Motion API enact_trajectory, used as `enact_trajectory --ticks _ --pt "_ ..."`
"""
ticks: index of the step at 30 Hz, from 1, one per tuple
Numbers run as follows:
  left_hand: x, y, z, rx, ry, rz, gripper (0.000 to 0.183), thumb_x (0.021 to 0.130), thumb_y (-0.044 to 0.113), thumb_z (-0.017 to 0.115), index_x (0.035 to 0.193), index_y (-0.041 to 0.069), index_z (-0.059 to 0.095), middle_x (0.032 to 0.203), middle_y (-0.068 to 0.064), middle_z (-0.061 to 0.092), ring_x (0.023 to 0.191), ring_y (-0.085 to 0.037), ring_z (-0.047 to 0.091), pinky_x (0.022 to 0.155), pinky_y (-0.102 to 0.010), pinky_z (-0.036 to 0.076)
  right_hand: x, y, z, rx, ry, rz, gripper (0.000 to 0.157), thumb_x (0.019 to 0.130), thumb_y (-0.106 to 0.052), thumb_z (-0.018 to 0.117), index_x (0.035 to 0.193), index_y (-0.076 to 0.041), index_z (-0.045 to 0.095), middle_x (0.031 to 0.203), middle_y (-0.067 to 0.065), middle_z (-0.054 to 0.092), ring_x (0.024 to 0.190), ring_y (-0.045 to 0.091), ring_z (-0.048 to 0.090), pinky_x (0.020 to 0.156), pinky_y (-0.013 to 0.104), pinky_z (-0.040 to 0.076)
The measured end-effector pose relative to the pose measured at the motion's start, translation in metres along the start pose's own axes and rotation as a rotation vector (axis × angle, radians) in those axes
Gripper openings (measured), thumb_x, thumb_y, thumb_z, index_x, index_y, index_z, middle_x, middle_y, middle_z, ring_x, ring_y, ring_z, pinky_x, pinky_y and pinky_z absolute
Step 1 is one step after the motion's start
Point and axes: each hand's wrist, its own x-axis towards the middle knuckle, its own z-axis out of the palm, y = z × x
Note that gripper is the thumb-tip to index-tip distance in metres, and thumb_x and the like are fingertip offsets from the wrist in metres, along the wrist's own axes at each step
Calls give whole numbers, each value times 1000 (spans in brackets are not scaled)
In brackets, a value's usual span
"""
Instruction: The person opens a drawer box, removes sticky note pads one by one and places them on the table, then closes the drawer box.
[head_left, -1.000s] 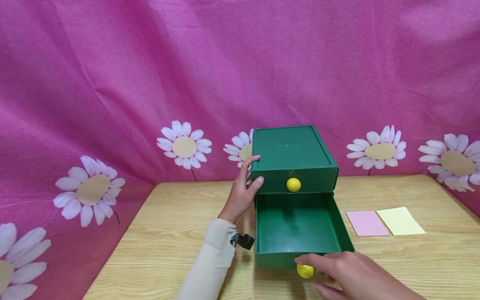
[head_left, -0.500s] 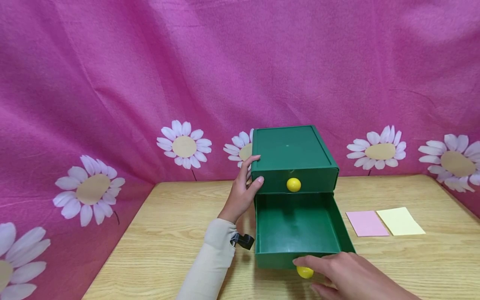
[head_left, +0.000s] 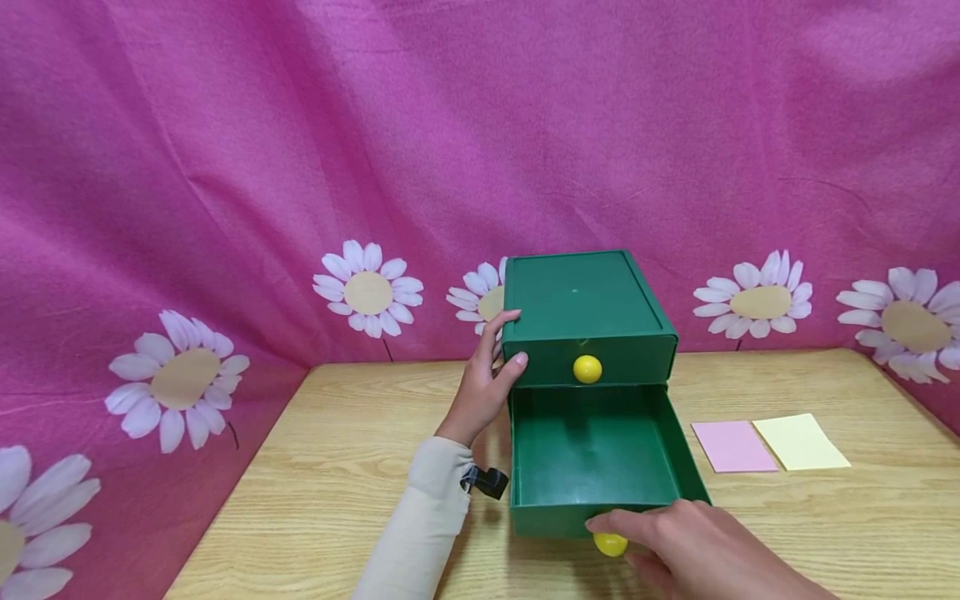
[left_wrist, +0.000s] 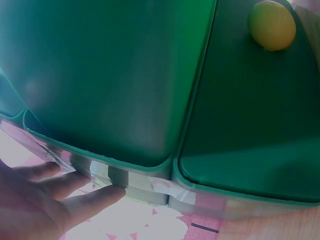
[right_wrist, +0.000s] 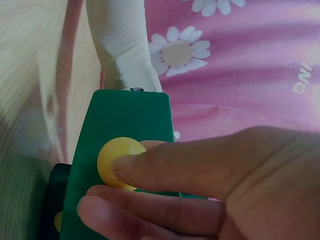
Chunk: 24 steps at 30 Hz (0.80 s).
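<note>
A small green drawer cabinet [head_left: 577, 296] stands on the table, and its lower drawer [head_left: 592, 450] is pulled out with nothing visible inside. My left hand [head_left: 483, 387] rests against the cabinet's left side, thumb at the front edge. In the left wrist view its fingers [left_wrist: 90, 200] lie fairly straight along that side. At the front of the pulled-out drawer, my right hand [head_left: 693, 546] pinches the round yellow knob [head_left: 611, 545]. Seen from the right wrist, the thumb [right_wrist: 160, 167] presses on the knob [right_wrist: 107, 160]. The upper drawer, with another yellow knob [head_left: 587, 369], is closed.
A pink paper square [head_left: 735, 447] and a pale yellow paper square [head_left: 802, 442] lie side by side to the right of the cabinet on the wooden table [head_left: 337, 467]. Behind hangs a pink cloth [head_left: 480, 150] with white daisies.
The right thumb has moved in closer to the lower drawer's knob, and the index finger has shifted slightly left. The drawer, the cabinet and the left hand have stayed in place.
</note>
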Motion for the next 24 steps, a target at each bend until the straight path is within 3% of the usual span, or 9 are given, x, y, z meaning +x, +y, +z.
enact_trajectory --ticks 5,9,16,24 --pt "0 -1 0 4 2 2 54 97 19 49 147 18 30 152 -11 33 137 -26 37 103 -54 38 2 0 0 -62 48 -12 40 81 -16 76 117 -32 67 97 -18 62 78 3 55 72 32 57" --pt "0 -1 0 7 3 6 54 97 20 49 147 19 30 152 -11 33 138 -27 37 103 -54 37 3 -1 -2 -80 76 -13 37 80 -19 77 115 -29 69 96 -16 66 76 3 57 72 38 57" --pt "0 -1 -1 7 -4 7 54 97 20 49 148 18 30 151 -11 34 137 -25 38 103 -54 38 3 -3 -3 -101 112 -32 37 80 -22 77 116 -27 69 93 -15 68 70 -3 56 72 39 57" --pt "0 -1 -1 8 -8 5 54 97 21 49 148 18 29 152 -12 33 137 -25 38 103 -53 38 6 -4 -1 -150 187 -37 37 80 -19 77 115 -29 70 98 -16 69 77 -1 60 74 41 56"
